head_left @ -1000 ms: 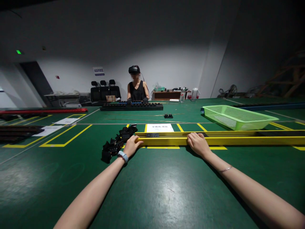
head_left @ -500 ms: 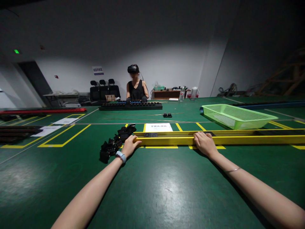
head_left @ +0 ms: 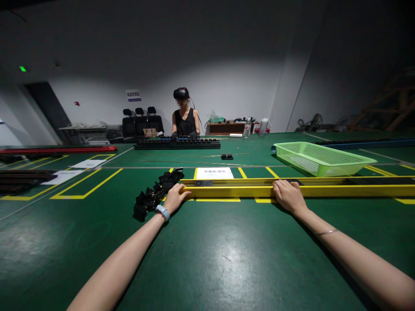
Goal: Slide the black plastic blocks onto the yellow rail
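A long yellow rail (head_left: 240,191) with an open channel lies across the green table. At its left end, my left hand (head_left: 175,196) is closed over the near wall, thumb along the edge. My right hand (head_left: 289,196) is curled over the same wall farther right, its fingertips hidden inside the channel. Beside those fingers a black module (head_left: 295,182) shows in the channel; whether I touch it I cannot tell. A grey socket module (head_left: 203,183) sits in the channel near the left end. Several black modules (head_left: 155,194) lie in a row just left of my left hand.
Behind the rail are a printed white sign (head_left: 214,173) and a light green basket (head_left: 320,160). Two small black parts (head_left: 227,157) and thin rods lie farther back. Across the table a person (head_left: 184,121) works at a black rail (head_left: 178,145). Papers (head_left: 63,176) lie left.
My right hand has slid a little to the right along the yellow rail, and the black module beside it has shifted right too. My left hand stays at the rail's end.
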### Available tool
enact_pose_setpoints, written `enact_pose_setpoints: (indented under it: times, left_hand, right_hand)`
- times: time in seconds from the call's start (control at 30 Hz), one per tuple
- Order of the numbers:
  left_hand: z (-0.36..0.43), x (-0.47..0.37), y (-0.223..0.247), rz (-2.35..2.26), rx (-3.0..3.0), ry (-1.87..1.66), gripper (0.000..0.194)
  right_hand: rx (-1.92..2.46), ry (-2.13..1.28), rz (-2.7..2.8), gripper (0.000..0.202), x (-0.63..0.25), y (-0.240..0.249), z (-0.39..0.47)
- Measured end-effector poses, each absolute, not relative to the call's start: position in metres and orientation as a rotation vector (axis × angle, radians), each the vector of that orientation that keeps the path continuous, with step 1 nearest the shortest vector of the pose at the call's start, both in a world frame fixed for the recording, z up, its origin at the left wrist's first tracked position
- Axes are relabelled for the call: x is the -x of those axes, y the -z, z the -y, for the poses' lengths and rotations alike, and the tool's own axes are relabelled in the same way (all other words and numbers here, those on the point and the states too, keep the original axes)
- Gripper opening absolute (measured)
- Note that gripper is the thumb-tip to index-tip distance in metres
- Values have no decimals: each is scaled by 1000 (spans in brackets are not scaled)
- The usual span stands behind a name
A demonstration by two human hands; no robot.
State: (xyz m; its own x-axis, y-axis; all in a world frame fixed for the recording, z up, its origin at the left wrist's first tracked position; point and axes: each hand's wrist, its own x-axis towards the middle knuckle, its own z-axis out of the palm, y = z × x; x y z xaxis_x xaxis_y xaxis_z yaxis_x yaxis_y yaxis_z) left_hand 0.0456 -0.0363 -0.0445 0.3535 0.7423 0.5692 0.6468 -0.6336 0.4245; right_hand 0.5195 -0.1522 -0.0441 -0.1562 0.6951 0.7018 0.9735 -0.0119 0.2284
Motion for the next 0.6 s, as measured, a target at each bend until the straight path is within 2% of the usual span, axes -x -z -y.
enact_pose_setpoints:
  times: [0.6]
  left_hand:
    - [36, -46, 44, -1265, -2472, -1140, 20]
  right_hand:
    - [1906, 1074, 1808, 29, -568, 48, 165]
